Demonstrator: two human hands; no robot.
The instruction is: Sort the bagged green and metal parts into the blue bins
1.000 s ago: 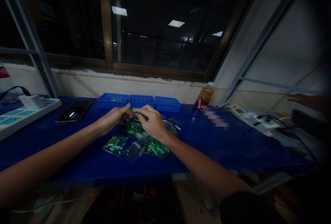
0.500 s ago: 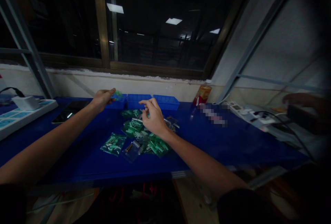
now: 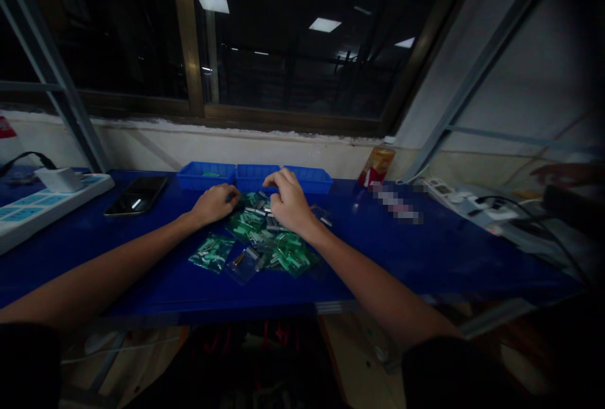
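Note:
My left hand [image 3: 215, 204] is at the left edge of a heap of small clear bags, its fingers curved and slightly apart, with no held thing visible. Over the back of the heap hovers my right hand [image 3: 289, 203], index finger bent out to the left and thumb apart from it; nothing shows in it. Green and silvery pieces fill the heap's bags [image 3: 288, 253]. One bag of green pieces [image 3: 211, 253] lies at the front left, beside a bag with brass-coloured pieces [image 3: 243, 264]. Something green [image 3: 211, 174] sits in the left blue bin [image 3: 186, 179].
Two more blue bins, a middle one [image 3: 246, 176] and a right one [image 3: 316, 181], line the wall. A phone [image 3: 137, 195] and power strip [image 3: 28, 207] lie left. A red and yellow package [image 3: 377, 167] stands right. Another person's hand [image 3: 558, 174] shows at far right.
My left hand has come back from the left bin to the heap and no longer holds the green bag. Green now shows in that bin. My right hand stays over the heap, its fingers slightly shifted.

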